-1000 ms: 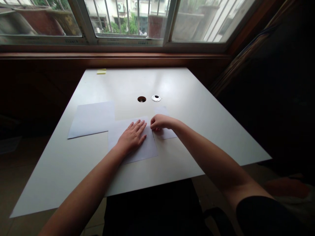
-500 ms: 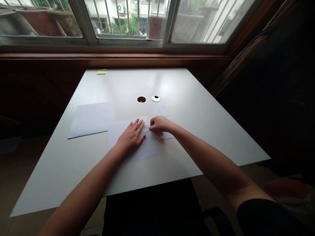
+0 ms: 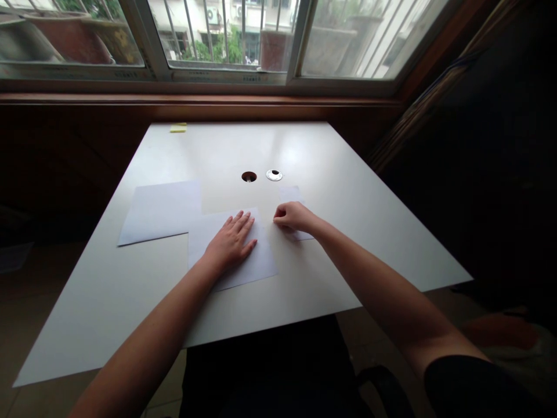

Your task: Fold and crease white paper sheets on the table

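My left hand (image 3: pixel 230 239) lies flat with fingers stretched out on a white sheet of paper (image 3: pixel 256 264) in the middle of the white table (image 3: pixel 357 232). My right hand (image 3: pixel 293 216) is closed in a loose fist on a smaller strip of paper (image 3: pixel 290 194) just right of that sheet. Its fingertips press or pinch the strip; the grip itself is hidden under the knuckles. A gap of bare table separates the strip from the larger sheet.
A second white sheet (image 3: pixel 161 210) lies to the left, overlapping the middle sheet's corner. A round cable hole (image 3: pixel 249 176) and its loose cap (image 3: pixel 274 175) sit beyond the hands. Yellow sticky notes (image 3: pixel 178 128) rest at the far edge below the window.
My right hand has slid to the right, away from the larger sheet's edge, taking the small strip with it. The left hand has stayed flat on the sheet.
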Demonstrator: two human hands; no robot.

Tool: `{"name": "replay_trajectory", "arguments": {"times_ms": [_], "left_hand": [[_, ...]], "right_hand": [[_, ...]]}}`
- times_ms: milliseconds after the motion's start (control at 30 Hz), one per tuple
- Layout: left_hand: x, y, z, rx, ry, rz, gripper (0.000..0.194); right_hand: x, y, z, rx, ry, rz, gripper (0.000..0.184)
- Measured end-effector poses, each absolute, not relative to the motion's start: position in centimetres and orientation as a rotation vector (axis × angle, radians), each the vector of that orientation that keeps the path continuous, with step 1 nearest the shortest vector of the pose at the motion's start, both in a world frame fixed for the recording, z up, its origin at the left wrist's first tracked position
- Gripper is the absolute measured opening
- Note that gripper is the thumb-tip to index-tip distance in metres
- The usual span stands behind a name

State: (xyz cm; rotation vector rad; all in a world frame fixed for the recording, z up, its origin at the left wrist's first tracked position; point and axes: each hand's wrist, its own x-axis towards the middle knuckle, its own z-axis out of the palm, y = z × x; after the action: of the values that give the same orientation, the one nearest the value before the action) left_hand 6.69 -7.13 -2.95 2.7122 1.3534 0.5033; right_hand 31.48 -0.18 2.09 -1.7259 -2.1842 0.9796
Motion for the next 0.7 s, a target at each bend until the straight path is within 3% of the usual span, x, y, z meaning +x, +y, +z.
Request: {"name": "replay_trajectory", "arguments": {"times_ms": [333, 700], "left_hand": [[6.7, -7.4, -2.4, 2.789, 1.298, 0.435, 0.046], [7.0, -7.5, -2.2, 2.804, 1.349, 0.366, 0.049]], "right_hand": [[31.5, -2.9, 0.3, -0.995, -2.503, 0.474, 0.018], [31.8, -4.1, -1.0, -0.766, -2.639, 0.093, 0.028]]}}
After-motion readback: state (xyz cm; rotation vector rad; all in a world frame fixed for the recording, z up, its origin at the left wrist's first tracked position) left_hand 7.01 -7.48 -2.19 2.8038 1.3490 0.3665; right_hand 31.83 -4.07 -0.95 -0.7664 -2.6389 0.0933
